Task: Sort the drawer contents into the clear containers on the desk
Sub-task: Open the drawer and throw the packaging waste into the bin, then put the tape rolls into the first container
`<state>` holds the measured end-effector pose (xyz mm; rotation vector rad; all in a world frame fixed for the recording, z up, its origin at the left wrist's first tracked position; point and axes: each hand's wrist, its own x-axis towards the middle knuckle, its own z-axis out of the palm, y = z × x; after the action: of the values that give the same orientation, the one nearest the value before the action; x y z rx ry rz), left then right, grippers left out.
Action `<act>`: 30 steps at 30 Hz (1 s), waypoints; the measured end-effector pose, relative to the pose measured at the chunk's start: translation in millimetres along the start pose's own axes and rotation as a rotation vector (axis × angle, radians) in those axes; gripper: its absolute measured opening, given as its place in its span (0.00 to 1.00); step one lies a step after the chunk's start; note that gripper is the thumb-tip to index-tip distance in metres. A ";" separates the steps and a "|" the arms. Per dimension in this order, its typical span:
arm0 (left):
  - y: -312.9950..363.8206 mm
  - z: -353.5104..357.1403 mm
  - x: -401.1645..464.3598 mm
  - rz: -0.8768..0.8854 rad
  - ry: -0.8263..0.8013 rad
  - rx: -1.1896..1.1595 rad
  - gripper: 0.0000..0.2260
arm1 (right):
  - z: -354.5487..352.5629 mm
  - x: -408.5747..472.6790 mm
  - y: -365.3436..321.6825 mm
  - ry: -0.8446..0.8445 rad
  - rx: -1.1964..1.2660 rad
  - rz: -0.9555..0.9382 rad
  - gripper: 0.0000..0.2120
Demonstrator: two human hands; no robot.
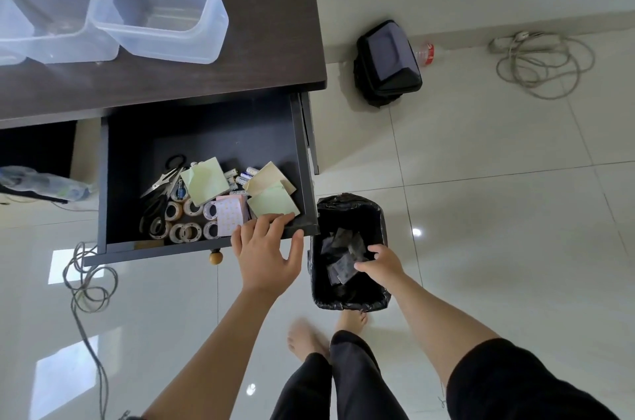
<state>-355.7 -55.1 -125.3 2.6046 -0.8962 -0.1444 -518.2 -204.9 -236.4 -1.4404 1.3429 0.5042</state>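
Overhead, the dark brown wooden tabletop (pixel 240 51) fills the far left, and below its near edge the dark open drawer (pixel 206 130) is pulled out toward the person. Pale glossy floor tiles (pixel 481 213) cover the rest of the room, with a black bag (pixel 388 62) and a coiled grey extension cord (pixel 543 65) lying far right.

On the tabletop stand the clear square plastic containers (pixel 161 12), side by side and touching; the right-hand one looks empty. Just right of the drawer's near corner sits the small bin lined with a black bag (pixel 348 253), with crumpled dark wrappers in it.

Inside the drawer the contents crowd the near half: pale green and cream sticky-note pads (pixel 275 201) at the right, a pink patterned pad (pixel 233 213) in the middle, rolls of tape (pixel 187 230) and black-handled scissors (pixel 158 199) to the left, and small batteries (pixel 245 175) behind the pads.

The left hand (pixel 266 253) reaches over the drawer's near wall, fingers spread and open, their tips touching the near edge of the green pad; it grips nothing yet. That pad lies directly ahead of these fingers, its flat face up and one corner pointing toward the drawer's right wall. The right hand (pixel 379 263) hangs over the bin, fingers curled downward; whether it holds anything I cannot tell.

The left hand is plainly the nearer one, so the pick probably falls to it, and the containers lie far and left of it.
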 end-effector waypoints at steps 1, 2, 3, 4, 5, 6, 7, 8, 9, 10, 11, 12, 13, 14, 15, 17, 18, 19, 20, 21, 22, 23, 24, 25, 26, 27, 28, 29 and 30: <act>0.1 -0.8 0.1 -0.006 -0.015 0.000 0.18 | -2.5 -4.3 -1.9 0.004 -0.002 -0.015 0.32; 0.4 -2.4 0.1 -0.013 -0.038 0.000 0.18 | -5.1 -8.7 -5.1 0.010 -0.004 -0.036 0.31; 0.3 -4.3 0.0 -0.020 -0.065 0.001 0.19 | -7.6 -13.4 -10.5 0.022 -0.003 -0.061 0.29; 0.7 -6.6 0.3 -0.026 -0.096 -0.001 0.20 | -10.4 -19.3 -18.2 0.043 0.004 -0.097 0.27; 1.9 -9.7 1.1 -0.033 -0.130 -0.008 0.21 | -12.9 -25.8 -28.0 0.071 0.025 -0.140 0.25; 3.0 -13.5 2.7 -0.043 -0.170 -0.020 0.22 | -15.4 -33.9 -39.9 0.106 0.061 -0.193 0.21; 3.9 -18.1 4.9 -0.058 -0.212 -0.037 0.21 | -17.1 -42.2 -52.9 0.147 0.112 -0.246 0.18; 4.8 -23.4 7.7 -0.075 -0.245 -0.065 0.20 | -18.3 -51.2 -67.4 0.197 0.166 -0.302 0.14; 3.4 -28.4 10.5 -0.092 -0.264 -0.107 0.18 | -19.3 -60.5 -82.6 0.255 0.210 -0.361 0.11; 1.1 -34.6 13.6 -0.112 -0.270 -0.153 0.17 | -19.6 -70.1 -98.8 0.312 0.243 -0.418 0.09; -3.4 -41.4 17.4 -0.137 -0.266 -0.189 0.17 | -19.2 -79.1 -115.2 0.359 0.271 -0.469 0.08; -10.3 -48.1 22.0 -0.162 -0.250 -0.207 0.16 | -18.1 -87.8 -132.2 0.395 0.287 -0.518 0.07; -19.0 -55.0 27.4 -0.189 -0.232 -0.216 0.16 | -15.2 -95.1 -148.9 0.421 0.288 -0.570 0.07; -28.9 -62.5 33.7 -0.218 -0.214 -0.228 0.16 | -11.0 -101.9 -165.6 0.438 0.271 -0.629 0.06; -40.6 -69.3 40.8 -0.253 -0.204 -0.239 0.15 | -4.5 -105.2 -181.3 0.443 0.238 -0.692 0.05; -67.1 -82.1 55.3 -0.331 -0.212 -0.244 0.15 | 14.0 -109.9 -210.7 0.402 0.148 -0.809 0.04; -81.8 -87.9 62.1 -0.360 -0.226 -0.241 0.14 | 25.9 -110.2 -223.8 0.357 0.093 -0.839 0.04; -98.1 -92.4 68.4 -0.377 -0.249 -0.233 0.14 | 38.8 -110.4 -235.6 0.307 0.031 -0.858 0.04; -114.2 -96.3 74.8 -0.385 -0.284 -0.220 0.14 | 53.2 -109.4 -246.3 0.250 -0.040 -0.860 0.05; -130.5 -99.7 81.2 -0.390 -0.328 -0.201 0.14 | 68.3 -109.3 -255.8 0.188 -0.109 -0.850 0.06; -146.2 -101.7 87.2 -0.387 -0.371 -0.181 0.13 | 84.0 -107.9 -263.3 0.120 -0.173 -0.827 0.07; -160.4 -102.4 92.5 -0.379 -0.410 -0.170 0.14 | 99.6 -104.2 -268.2 0.054 -0.241 -0.798 0.08; -172.8 -102.6 97.5 -0.360 -0.446 -0.164 0.14 | 114.2 -100.5 -272.7 0.005 -0.320 -0.771 0.09; -183.4 -101.9 102.5 -0.331 -0.482 -0.158 0.14 | 127.2 -95.9 -275.6 -0.023 -0.413 -0.748 0.09; -191.3 -101.2 106.9 -0.294 -0.517 -0.147 0.13 | 138.3 -91.5 -277.7 -0.033 -0.509 -0.729 0.09; -197.9 -100.0 111.2 -0.249 -0.552 -0.123 0.14 | 147.3 -86.8 -279.2 -0.031 -0.596 -0.718 0.10; -203.6 -98.1 115.2 -0.195 -0.586 -0.085 0.14 | 154.4 -83.0 -280.7 -0.020 -0.673 -0.705 0.10; -208.2 -96.2 118.3 -0.141 -0.625 -0.033 0.15 | 159.7 -79.9 -281.5 0.000 -0.741 -0.692 0.11; -211.6 -94.9 120.7 -0.097 -0.663 0.019 0.17 | 163.8 -77.4 -281.7 0.019 -0.807 -0.671 0.11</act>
<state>-118.6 54.7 -116.3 2.6430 -0.9647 -1.0741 -231.5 -79.2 -117.5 -2.4220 0.5792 0.6011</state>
